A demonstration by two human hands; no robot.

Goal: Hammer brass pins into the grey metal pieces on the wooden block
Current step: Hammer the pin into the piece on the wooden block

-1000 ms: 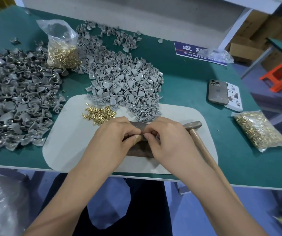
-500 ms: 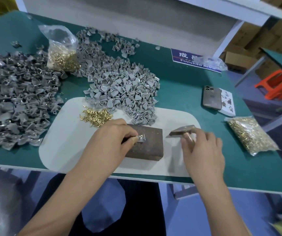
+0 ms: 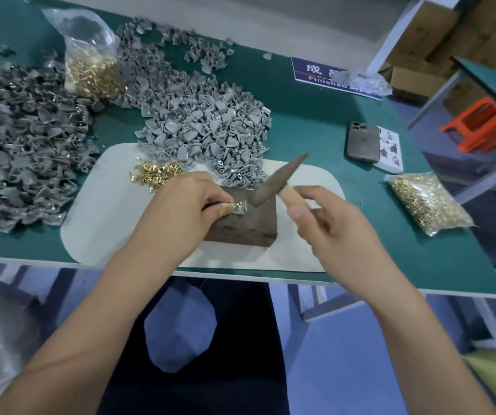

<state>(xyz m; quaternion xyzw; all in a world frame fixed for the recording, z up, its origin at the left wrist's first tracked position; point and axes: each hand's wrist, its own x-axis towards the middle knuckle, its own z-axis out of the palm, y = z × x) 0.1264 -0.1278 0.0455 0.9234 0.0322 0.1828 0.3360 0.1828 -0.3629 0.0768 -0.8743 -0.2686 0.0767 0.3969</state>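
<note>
Work surface: a green bench top carrying a pale mat at its front edge. A dark wooden block sits on the mat, roughly central.

Left hand: fingers curled, fingertips pinching a single grey metal piece and holding it down on the top face of the block near its left end. One fingertip is wrapped in tan tape. Whether a pin is seated in the piece cannot be determined.

Right hand: closed around the wooden handle of the hammer, thumb lying along the handle. The hammer head is tilted, its lower end just beside and above the held piece; contact cannot be confirmed because of motion blur.

Loose brass pins lie on the mat, just behind the left hand. A pile of grey pieces spreads behind the block, overlapping the mat's rear edge; a second, darker pile covers the left of the bench. Bagged pins: one bag at rear left, one bag at right. A phone lies right of centre.
</note>
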